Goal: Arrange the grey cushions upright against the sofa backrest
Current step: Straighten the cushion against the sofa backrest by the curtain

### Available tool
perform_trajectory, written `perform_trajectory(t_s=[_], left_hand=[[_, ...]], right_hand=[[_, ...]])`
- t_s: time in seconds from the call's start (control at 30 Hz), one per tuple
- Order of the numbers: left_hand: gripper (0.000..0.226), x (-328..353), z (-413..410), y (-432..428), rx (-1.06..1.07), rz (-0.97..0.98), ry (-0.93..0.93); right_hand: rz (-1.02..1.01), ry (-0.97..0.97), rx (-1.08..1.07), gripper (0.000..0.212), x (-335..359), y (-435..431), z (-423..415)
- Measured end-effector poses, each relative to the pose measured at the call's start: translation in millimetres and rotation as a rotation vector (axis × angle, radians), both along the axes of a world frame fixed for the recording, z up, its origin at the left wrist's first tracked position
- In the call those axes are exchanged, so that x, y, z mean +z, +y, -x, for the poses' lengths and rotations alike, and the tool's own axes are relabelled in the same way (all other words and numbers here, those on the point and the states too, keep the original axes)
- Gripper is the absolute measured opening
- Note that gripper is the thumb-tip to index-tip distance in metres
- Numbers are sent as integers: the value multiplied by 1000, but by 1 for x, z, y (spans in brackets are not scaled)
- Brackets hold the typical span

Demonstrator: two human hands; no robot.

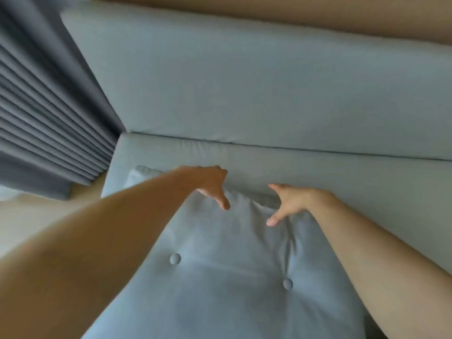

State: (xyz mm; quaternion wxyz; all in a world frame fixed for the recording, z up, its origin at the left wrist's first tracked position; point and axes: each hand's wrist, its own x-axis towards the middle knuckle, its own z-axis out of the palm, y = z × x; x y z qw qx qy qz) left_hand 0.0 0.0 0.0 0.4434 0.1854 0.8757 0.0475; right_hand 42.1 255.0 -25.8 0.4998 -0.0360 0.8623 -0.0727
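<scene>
A large grey cushion (232, 270) with two fabric buttons lies in front of me on the sofa seat (342, 177). Both my hands hold its far edge. My left hand (211, 185) grips the edge with its fingers curled behind and the thumb on the front face. My right hand (287, 203) grips the same edge a little to the right, thumb also on the front. The grey sofa backrest (244, 81) rises behind the seat with nothing against it. The corner of a second grey cushion (141, 172) peeks out behind my left forearm.
Pleated grey curtains (49, 113) hang to the left of the sofa. A beige wall (318, 13) runs above the backrest. Light floor (29, 216) shows at the left below the curtains.
</scene>
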Motion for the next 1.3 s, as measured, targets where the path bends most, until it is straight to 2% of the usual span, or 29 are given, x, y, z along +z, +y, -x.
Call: perform_trajectory(t_s=[0.07,0.13,0.17,0.2,0.27,0.3,0.43,0.5,0.6,0.7,0.8,0.9,1.0,1.07,1.2,1.3], left_hand=[[120,-27,19,-1,-83,53,-130],[125,-54,31,-7,-107,96,-247],[118,-67,33,-10,-99,68,-286],[104,-77,31,-11,-84,29,-320],[77,-94,33,-17,-55,-58,-340],[73,-97,34,-19,-36,-85,-335],[84,-88,37,-18,-67,-78,-331],[82,-75,37,-19,-105,-53,-360],[78,-59,29,-30,-53,-37,-418],[72,-44,19,-40,5,-11,-401],[71,-31,9,-46,34,-90,-403],[76,-8,-2,-52,-10,-151,-335],[69,37,-10,-66,-40,-181,-203],[64,84,-11,-77,-77,-182,-40],[58,180,8,-94,-141,-162,349],[56,225,35,-101,-148,-165,582]], right_hand=[[-2,-87,31,135,-20,3,15],[40,-185,-25,105,-41,9,20],[87,-209,-40,91,-50,9,20],[130,-226,-34,87,-58,8,17],[186,-228,-57,96,-74,11,17],[196,-212,-69,98,-76,11,18],[250,-108,-94,118,-68,13,13],[262,-88,-121,113,-59,13,4],[283,-80,-134,99,-42,9,-9],[263,-44,-118,101,-25,-1,-17],[292,-33,-124,98,-12,-7,-22],[263,29,-130,96,14,-16,-31],[170,179,-65,99,60,-30,-35],[102,294,16,90,101,-39,-31],[-19,603,176,87,192,-61,-1],[-46,844,235,82,240,-69,34]])
